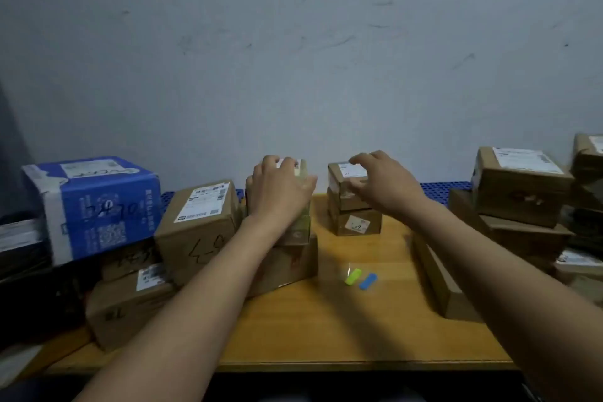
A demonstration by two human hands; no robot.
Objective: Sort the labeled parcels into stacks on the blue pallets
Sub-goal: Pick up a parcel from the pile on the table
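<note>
Your left grip clasps the taped parcel atop a box on the desk; your right grip pinches the small box on another. Hasty lifts could topple either.

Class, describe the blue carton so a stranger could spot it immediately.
Start at the wooden table and look to its left end, by the wall. A big carton tops the pile of parcels there. It alone is printed blue and white; its neighbours are plain brown cardboard.
</note>
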